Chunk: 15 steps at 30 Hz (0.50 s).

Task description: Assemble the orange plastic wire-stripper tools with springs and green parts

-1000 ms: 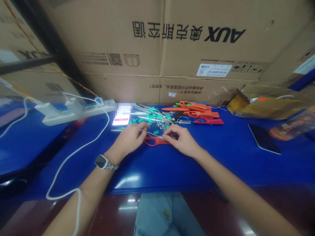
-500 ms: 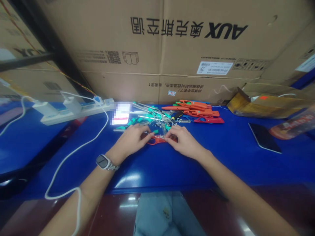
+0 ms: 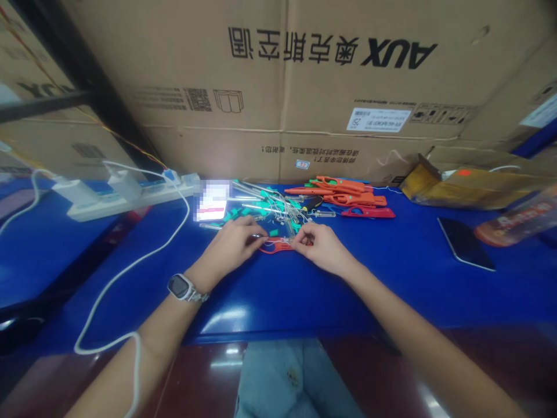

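A bright orange lighter casing (image 3: 281,246) with a finger loop lies low over the blue table between my hands. Thin white wire and small clear parts show on its inner side. At its left end my left hand (image 3: 237,242) is closed, thumb and fingers pinched on it, with something dark and shiny partly hidden under the fingers. My right hand (image 3: 321,247) pinches the casing's right part, its fingertips on small parts I cannot make out. A green piece (image 3: 274,232) rests just behind the casing. Beyond spreads a pile of metal rods, green pieces and white wires (image 3: 278,204).
Several orange and red lighter casings (image 3: 361,200) are stacked behind to the right, beside a black-and-yellow handle (image 3: 313,203). A lit phone (image 3: 215,200) and a white power strip (image 3: 130,197) are left. A dark phone (image 3: 465,244), a bottle (image 3: 517,220) and a yellow-brown carton (image 3: 461,180) are right.
My left fingers have drawn slightly away from the green piece, so more of the orange casing shows. My right hand stays pinched at the right part. The view has shifted slightly.
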{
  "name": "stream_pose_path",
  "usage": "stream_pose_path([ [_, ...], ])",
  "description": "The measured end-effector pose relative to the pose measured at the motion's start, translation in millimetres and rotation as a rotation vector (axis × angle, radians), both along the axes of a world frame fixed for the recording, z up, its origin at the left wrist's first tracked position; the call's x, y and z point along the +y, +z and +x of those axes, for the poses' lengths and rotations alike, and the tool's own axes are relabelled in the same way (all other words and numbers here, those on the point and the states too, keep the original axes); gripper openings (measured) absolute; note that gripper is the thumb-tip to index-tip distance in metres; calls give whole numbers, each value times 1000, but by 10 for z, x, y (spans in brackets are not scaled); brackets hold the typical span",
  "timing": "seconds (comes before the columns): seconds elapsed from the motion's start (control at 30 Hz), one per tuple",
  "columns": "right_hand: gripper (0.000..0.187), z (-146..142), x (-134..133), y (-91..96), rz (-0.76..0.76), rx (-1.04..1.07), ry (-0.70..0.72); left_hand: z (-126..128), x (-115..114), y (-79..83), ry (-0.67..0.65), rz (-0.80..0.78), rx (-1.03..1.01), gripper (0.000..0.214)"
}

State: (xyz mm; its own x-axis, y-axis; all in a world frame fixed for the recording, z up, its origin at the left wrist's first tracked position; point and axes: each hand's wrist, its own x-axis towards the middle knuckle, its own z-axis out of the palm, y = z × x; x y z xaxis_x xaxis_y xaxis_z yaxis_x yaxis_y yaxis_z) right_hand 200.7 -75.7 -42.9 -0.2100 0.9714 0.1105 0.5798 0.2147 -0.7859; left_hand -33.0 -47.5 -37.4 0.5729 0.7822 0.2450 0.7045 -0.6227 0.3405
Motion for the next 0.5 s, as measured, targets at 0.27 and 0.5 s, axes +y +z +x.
stream_pose_path([
  [0.27,9,-23,-9,24,82,-35,11,20,8,-14,0,-13,-22,15],
  [0.5,7,-218,141,92,324,-316,195,-14,34,-40,-61,-33,-90,17],
])
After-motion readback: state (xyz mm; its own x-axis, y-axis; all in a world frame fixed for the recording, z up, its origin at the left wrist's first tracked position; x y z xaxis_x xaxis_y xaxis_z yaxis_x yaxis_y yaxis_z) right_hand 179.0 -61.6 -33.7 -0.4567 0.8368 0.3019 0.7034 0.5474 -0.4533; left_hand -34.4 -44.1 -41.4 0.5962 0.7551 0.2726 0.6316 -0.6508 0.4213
